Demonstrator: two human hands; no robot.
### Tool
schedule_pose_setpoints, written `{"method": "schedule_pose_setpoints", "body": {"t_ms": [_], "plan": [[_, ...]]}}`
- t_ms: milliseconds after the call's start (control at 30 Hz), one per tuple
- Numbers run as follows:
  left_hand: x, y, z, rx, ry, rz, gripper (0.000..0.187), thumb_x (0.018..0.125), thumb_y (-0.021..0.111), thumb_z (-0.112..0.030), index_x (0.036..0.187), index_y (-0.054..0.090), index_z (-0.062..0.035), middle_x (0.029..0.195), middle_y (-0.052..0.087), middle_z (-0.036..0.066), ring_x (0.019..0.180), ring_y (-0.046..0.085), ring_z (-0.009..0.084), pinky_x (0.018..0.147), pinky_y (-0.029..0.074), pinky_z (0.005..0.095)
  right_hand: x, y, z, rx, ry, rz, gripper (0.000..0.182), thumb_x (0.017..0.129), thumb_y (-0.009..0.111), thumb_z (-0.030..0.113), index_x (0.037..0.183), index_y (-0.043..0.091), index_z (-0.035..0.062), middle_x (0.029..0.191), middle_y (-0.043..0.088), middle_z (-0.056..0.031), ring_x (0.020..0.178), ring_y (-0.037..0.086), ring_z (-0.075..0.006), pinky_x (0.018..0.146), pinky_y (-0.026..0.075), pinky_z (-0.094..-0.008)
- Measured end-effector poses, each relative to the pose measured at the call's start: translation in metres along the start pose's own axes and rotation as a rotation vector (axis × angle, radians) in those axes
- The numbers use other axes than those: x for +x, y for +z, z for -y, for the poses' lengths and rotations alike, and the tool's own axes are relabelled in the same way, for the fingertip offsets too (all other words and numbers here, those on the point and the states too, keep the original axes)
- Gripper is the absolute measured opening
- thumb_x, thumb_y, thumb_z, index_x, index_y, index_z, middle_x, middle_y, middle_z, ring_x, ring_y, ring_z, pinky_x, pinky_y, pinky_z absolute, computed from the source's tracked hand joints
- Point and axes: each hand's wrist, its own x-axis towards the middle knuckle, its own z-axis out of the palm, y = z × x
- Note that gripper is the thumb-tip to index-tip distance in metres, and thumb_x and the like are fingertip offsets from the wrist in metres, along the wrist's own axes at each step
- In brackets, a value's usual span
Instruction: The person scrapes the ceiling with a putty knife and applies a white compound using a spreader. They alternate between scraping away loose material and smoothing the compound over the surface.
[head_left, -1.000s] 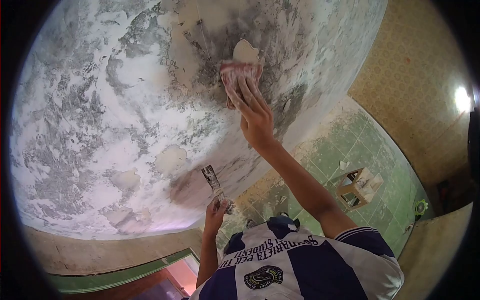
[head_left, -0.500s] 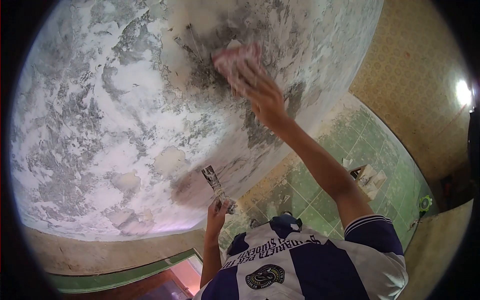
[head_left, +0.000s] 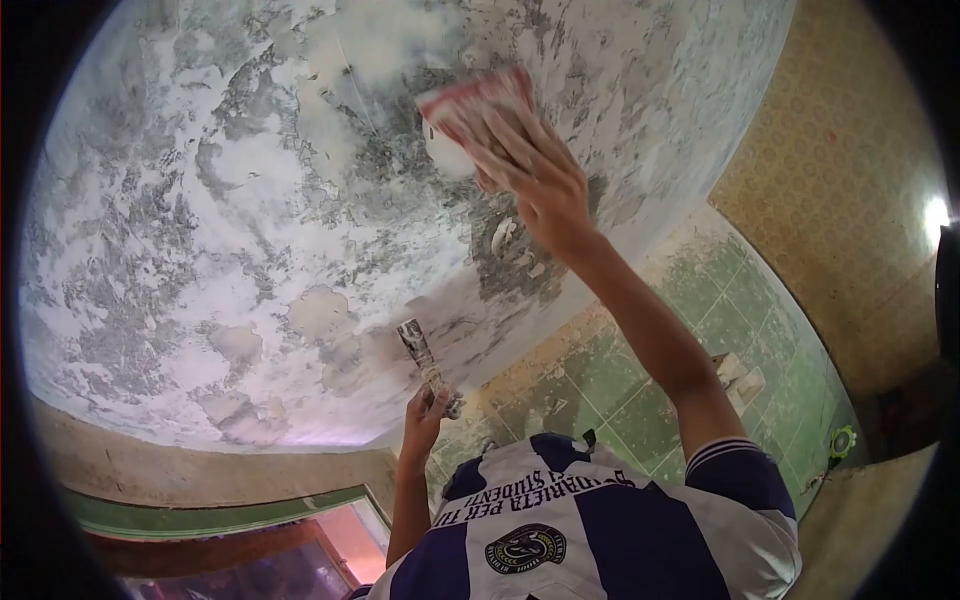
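Note:
My right hand [head_left: 548, 185] reaches up with fingers stretched over a dusty red sheet of sandpaper [head_left: 478, 96], pressing it against the wall [head_left: 250, 165]. The wall is patchy, with white coating, grey blotches and peeled spots. Below, my left hand [head_left: 424, 412] is wrapped around a putty knife [head_left: 414, 342] smeared with dried white stuff. Its flat end points up near the lower part of the wall. Beneath the right wrist, a dark bare patch [head_left: 515, 255] shows in the coating.
Green floor tiles [head_left: 650, 395] strewn with white flakes lie below on the right. A small pale box-like item [head_left: 740, 382] and a green round object [head_left: 843, 441] sit on the floor. A green-framed opening [head_left: 215, 525] is at lower left, a patterned tan surface [head_left: 820, 190] at right.
My right hand has shifted slightly right with the sandpaper, baring a pale spot below it. The view has turned a little; the left hand keeps its hold on the putty knife.

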Motion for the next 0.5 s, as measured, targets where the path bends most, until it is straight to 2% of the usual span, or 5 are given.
{"method": "schedule_pose_setpoints", "body": {"t_ms": [100, 300, 400, 433, 500], "plan": [[-0.002, 0.017, -0.01, 0.021, 0.029, 0.012, 0.024, 0.102, 0.059, -0.021, 0.094, 0.06, 0.0017, 0.081, 0.063, 0.002, 0.076, 0.056, 0.0071, 0.066, 0.044, 0.0252, 0.013, 0.011, -0.013, -0.073, -0.085, 0.032, 0.043, 0.087, 0.058, 0.002, 0.123, 0.07, 0.0246, 0.142, 0.056, -0.0029, 0.135, 0.05, -0.0288, 0.11, 0.045, -0.0475], [-0.02, 0.025, -0.017, -0.013, 0.031, -0.097, 0.024, 0.103, 0.059, -0.022, 0.099, 0.062, 0.0017, 0.087, 0.067, 0.006, 0.078, 0.062, 0.0101, 0.068, 0.05, 0.0268, -0.115, 0.003, -0.051, 0.066, -0.042, 0.329, 0.039, 0.085, 0.062, 0.008, 0.122, 0.07, 0.0197, 0.137, 0.059, -0.0009, 0.137, 0.046, -0.0284, 0.114, 0.04, -0.0467], [-0.028, 0.022, -0.01, -0.1, -0.008, -0.164, 0.026, 0.102, 0.059, -0.025, 0.108, 0.062, 0.0003, 0.092, 0.069, 0.007, 0.081, 0.067, 0.0144, 0.07, 0.054, 0.029, -0.137, -0.014, -0.057, 0.01, -0.075, 0.338, 0.036, 0.087, 0.06, 0.007, 0.119, 0.072, 0.0196, 0.139, 0.058, -0.0007, 0.138, 0.045, -0.0285, 0.113, 0.041, -0.0467], [-0.031, 0.021, -0.006, -0.102, -0.028, -0.175, 0.031, 0.101, 0.06, -0.028, 0.115, 0.062, -0.0005, 0.095, 0.069, 0.008, 0.084, 0.069, 0.0173, 0.071, 0.055, 0.0304, -0.119, -0.02, -0.051, 0.093, -0.028, 0.283, 0.036, 0.09, 0.057, 0.004, 0.118, 0.073, 0.019, 0.138, 0.06, -0.0018, 0.136, 0.047, -0.0295, 0.112, 0.041, -0.0473], [-0.032, 0.026, 0.0, -0.116, -0.05, -0.198, 0.027, 0.102, 0.059, -0.026, 0.111, 0.062, -0.0009, 0.094, 0.07, 0.007, 0.082, 0.068, 0.0149, 0.069, 0.054, 0.0288, -0.076, -0.015, -0.054, 0.097, -0.055, 0.118, 0.042, 0.087, 0.061, 0.002, 0.121, 0.072, 0.0229, 0.137, 0.06, 0.0014, 0.136, 0.048, -0.0245, 0.11, 0.043, -0.0414]]}}
